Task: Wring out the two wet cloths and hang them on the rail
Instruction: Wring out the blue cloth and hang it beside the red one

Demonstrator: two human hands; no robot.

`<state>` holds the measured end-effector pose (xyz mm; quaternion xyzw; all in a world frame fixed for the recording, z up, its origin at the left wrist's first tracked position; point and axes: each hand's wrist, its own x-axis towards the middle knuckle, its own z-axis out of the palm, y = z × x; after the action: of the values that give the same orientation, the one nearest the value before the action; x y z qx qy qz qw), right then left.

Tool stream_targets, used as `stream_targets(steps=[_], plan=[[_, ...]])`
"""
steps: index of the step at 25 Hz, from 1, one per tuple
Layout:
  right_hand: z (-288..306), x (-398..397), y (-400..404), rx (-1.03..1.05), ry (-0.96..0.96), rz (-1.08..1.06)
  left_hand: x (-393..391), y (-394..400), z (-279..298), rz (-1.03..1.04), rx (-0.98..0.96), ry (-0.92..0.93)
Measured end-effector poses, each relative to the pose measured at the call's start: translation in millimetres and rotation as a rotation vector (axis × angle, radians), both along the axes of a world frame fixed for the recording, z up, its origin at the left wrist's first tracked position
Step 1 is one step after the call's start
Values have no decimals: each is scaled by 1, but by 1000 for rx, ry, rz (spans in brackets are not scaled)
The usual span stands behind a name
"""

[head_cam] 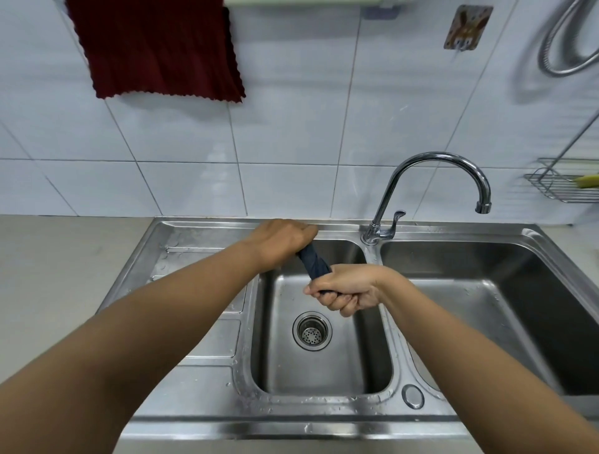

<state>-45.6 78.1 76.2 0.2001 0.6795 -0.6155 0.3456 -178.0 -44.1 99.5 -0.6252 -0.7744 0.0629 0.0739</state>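
Observation:
A dark blue cloth [313, 263] is twisted into a tight rope above the left sink basin [282, 363]. My left hand [281, 241] grips its far end and my right hand [345, 288] grips its near end, both fists closed. Most of the cloth is hidden inside the fists. A dark red cloth [158, 48] hangs flat against the tiled wall at the top left, draped from a pale rail [301, 2] that is barely visible at the top edge.
A chrome tap [431, 181] arcs over the divider toward the right basin [505, 311]. A drain strainer [312, 331] sits below my hands. The ribbed drainboard [197, 259] lies left. A wire rack [564, 184] and a shower hose [564, 42] hang on the right wall.

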Motion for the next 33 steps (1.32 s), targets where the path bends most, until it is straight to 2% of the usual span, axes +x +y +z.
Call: stream_targets(steps=[4,8,10,12,16,18,20,22,24,33], plan=[[5,-10,5,739,159,176,6,3,2,135,-178,-69],[-7,-10,4,1244,203,349,28,10,-12,259,-307,-151],[-16,-7,7,1433,299,425,36,11,-24,325,-346,-338],[-20,-3,12,1551,448,445,43,9,-33,404,-286,-652],[-34,3,20,1571,690,425,75,-4,-46,683,-11,-1544],[-40,4,19,1572,800,355,88,-8,-49,766,114,-1874],[-40,3,20,1581,946,217,93,-6,-44,780,208,-2113],[-31,-1,24,1555,1073,84,90,0,-33,734,276,-2248],[-21,-6,26,1509,1111,4,88,4,-22,681,318,-2312],[-5,-8,27,1488,1224,-226,87,14,0,553,332,-2424]])
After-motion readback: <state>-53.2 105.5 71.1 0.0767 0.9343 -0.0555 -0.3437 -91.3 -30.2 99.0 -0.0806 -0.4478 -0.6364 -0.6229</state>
